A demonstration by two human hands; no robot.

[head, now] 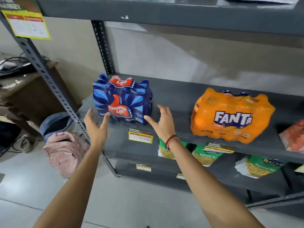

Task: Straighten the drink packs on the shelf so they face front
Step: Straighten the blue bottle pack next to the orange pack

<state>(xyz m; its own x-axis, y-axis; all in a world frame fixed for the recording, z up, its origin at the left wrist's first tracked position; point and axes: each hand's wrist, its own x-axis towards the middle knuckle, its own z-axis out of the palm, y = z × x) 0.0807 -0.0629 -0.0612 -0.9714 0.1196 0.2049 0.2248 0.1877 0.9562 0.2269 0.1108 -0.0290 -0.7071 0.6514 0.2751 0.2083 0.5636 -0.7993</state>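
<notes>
While both arms reach in from 6 o'clock, the grey metal shelf (pixel 177 96) carries a blue Thums Up pack (pixel 122 99) near its left end, standing close to the front edge and just right of the perforated upright post (pixel 54 89). Bare shelf lies between this pack and the orange Fanta pack (pixel 230 116), which sits well apart at 3 o'clock from it, its logo toward the viewer; a red pack (pixel 294 137) is partly cut off at the far right. Open room also remains behind both packs, up to the back wall. The left hand (pixel 97 124) is spread wide, fingers extended, one fingertip at the pack's lower left corner; contact cannot be confirmed. The right hand (pixel 162 120), likewise open, has its thumb near the pack's lower right corner and grasps nothing. A price tag (pixel 140 137) hangs on the shelf edge between the wrists.
</notes>
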